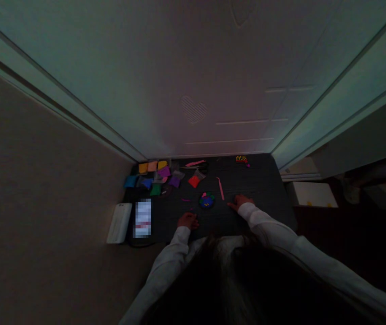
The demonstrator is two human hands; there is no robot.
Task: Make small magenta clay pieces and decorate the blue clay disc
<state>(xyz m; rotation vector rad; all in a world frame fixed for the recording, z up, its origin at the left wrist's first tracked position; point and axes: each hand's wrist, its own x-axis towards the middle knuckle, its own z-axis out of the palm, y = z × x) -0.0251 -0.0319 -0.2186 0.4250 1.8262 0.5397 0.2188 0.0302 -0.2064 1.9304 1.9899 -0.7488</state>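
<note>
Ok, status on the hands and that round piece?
Left hand and right hand down on the dark mat, nothing visibly held. Round blue-green piece between them, not touched. Pink tweezers beside it, not in the way.

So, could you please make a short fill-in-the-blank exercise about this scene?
1. The long pink tool lies nearest to the person's ____ hand.
2. Both sleeves are ____.
3. The round blue disc lies between the person's two ____.

Missing words: right; white; hands.
</note>
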